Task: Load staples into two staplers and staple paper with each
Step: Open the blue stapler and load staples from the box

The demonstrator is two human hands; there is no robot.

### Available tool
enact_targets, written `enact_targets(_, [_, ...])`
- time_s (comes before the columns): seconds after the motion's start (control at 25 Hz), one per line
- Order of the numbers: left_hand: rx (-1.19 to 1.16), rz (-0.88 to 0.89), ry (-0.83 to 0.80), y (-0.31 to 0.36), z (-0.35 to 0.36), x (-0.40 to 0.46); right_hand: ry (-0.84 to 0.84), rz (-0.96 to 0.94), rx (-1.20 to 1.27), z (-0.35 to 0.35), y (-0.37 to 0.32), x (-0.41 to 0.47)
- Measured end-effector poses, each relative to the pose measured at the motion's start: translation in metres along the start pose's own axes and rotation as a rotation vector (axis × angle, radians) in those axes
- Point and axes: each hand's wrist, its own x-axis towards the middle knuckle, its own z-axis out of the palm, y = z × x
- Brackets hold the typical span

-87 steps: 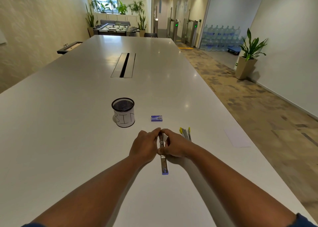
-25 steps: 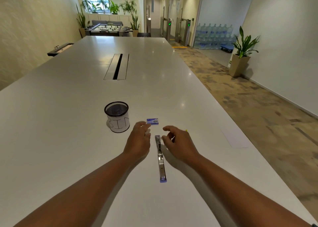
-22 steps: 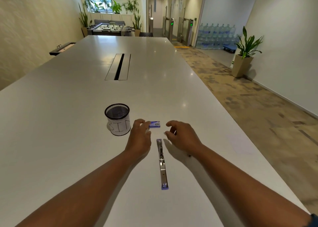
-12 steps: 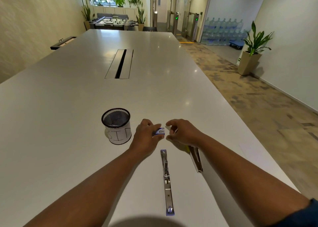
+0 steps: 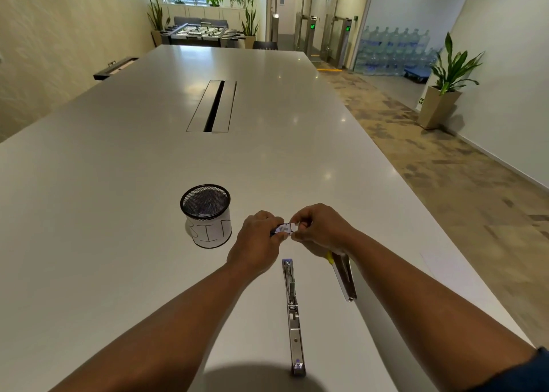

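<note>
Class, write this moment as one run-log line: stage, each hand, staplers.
stage: opening staple box | left hand: holds box | right hand: pinches box end | opened stapler: on table | second stapler: untouched

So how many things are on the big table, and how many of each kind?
Staplers: 2, the open stapler and the yellow-tipped stapler
Staple boxes: 1, the small box held by the left hand and right hand
Mesh cups: 1, the mesh cup
Total: 4
</note>
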Motion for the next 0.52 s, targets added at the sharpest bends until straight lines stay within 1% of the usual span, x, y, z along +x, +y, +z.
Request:
enact_targets(0.24, [0.008, 0.003, 0.008, 0.0003, 0.0001, -0.0004, -0.030, -0.025, -0.017, -0.0052, 0.0010, -0.0027])
enact_targets(0.4, [0.005, 0.001, 0.009, 0.0010, 0.0003, -0.0011, 0.026, -0.044, 0.009, -0.0057, 0.0041, -0.0051])
enact_targets(0.52, [0.002, -0.001, 0.007, 0.0018, -0.0006, -0.0008, 0.036, -0.006, 0.031, -0.0095, 0.0047, -0.0050])
